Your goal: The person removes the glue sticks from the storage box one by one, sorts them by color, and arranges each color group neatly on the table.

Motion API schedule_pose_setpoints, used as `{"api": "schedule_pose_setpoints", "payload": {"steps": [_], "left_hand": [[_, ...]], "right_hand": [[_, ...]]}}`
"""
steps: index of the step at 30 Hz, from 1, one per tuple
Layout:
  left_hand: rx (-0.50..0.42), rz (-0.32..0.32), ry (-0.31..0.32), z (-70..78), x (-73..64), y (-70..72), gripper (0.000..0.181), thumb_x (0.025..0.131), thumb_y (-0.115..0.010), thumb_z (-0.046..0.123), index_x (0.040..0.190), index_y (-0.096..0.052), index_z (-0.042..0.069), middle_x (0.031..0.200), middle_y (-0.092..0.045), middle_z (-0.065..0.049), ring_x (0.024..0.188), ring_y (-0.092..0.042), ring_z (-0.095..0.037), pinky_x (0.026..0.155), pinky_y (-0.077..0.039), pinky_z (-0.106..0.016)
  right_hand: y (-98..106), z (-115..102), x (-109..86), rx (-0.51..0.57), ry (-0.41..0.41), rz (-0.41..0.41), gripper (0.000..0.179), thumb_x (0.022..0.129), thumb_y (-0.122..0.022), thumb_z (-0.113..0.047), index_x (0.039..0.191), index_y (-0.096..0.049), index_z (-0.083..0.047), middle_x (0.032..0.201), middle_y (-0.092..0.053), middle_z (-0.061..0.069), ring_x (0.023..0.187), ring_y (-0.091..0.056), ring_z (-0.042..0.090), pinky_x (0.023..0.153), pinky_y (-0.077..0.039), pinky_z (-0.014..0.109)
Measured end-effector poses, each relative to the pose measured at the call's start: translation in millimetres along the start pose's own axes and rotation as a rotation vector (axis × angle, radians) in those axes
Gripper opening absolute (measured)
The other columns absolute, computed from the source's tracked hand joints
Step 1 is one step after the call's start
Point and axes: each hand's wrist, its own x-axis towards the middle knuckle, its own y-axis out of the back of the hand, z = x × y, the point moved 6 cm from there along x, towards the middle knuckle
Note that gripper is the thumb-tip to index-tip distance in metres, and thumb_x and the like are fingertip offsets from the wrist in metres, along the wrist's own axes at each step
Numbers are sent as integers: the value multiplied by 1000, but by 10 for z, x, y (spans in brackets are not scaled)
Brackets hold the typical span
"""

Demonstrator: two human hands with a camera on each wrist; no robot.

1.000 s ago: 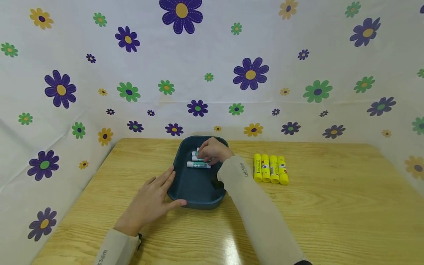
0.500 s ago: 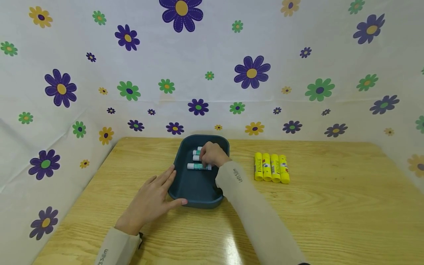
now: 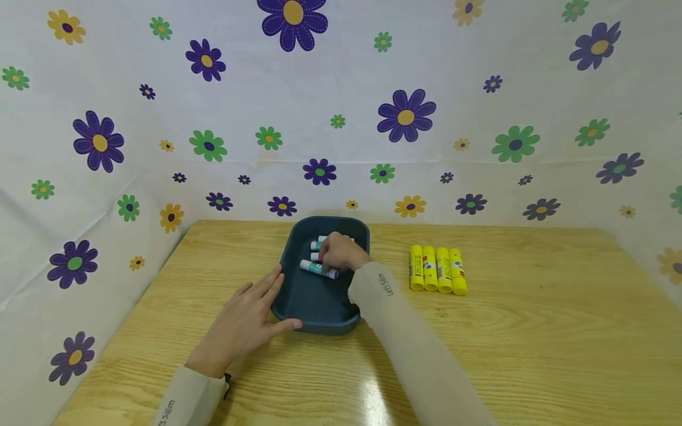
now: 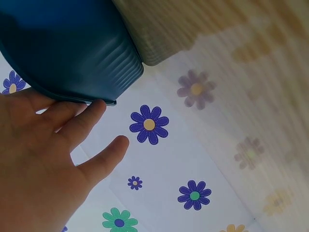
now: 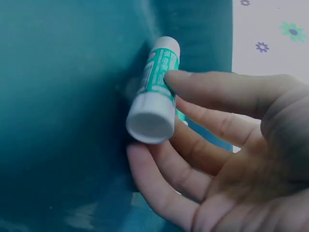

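A dark teal tray [image 3: 314, 310] holds several white-and-green glue sticks. The nearest glue stick [image 3: 318, 269] lies slanted in it, its right end turned toward me. My right hand [image 3: 345, 251] is down inside the tray; in the right wrist view its thumb lies on the label of a glue stick [image 5: 161, 77] and its fingers curl behind and below it. More glue sticks [image 3: 315, 245] lie beyond, partly hidden by this hand. My left hand [image 3: 245, 325] rests its straight fingers on the tray's left side, its thumb at the near rim.
To the right of the tray, several yellow glue sticks [image 3: 437, 269] lie side by side in a row on the wooden table [image 3: 533, 331]. A flower-printed white sheet [image 3: 240, 89] stands behind the table and along its sides.
My right hand has come slightly nearer and lower in the tray. The nearest glue stick has turned from level to slanted. My left hand stays in place.
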Motion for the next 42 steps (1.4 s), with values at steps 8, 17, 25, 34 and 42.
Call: {"api": "schedule_pose_setpoints", "payload": {"steps": [8,17,25,34,42], "left_hand": [[-5,2,-8,4,-5,-8,97,94,-51,72,146,-47,-9,157,-39,-22,136,-50,-37,105,-43,-59],[2,-10,9,-7,4,-16,97,93,-51,72,147,-47,-8,157,-39,-20,136,-50,-35,106,-43,-59],[-11,-9,5,-11,8,-29,98,93,-49,73,147,-46,-9,158,-38,-21,135,-51,-36,106,-43,-59],[-9,-18,15,-9,0,-19,98,93,-51,72,147,-46,-9,158,-37,-21,135,-51,-37,106,-43,-59],[-11,-26,26,-6,6,-21,96,93,-55,70,149,-44,-8,158,-37,-20,135,-51,-36,106,-42,-59]], "right_hand": [[30,49,-28,308,-55,-105,26,90,-71,3,115,-65,5,100,-63,17,74,-63,22,72,-62,34],[113,79,-67,584,-79,-115,40,92,-69,2,129,-55,5,103,-64,22,75,-67,23,76,-62,38],[237,66,-120,742,-46,-115,44,95,-65,1,136,-50,5,113,-60,24,80,-68,26,79,-61,42],[361,102,-200,837,41,-99,63,94,-57,6,152,-35,-3,114,-57,21,77,-65,25,84,-59,50],[477,139,-323,855,139,-70,67,91,-51,10,155,-32,-3,89,-55,11,69,-61,20,82,-60,53]]}}
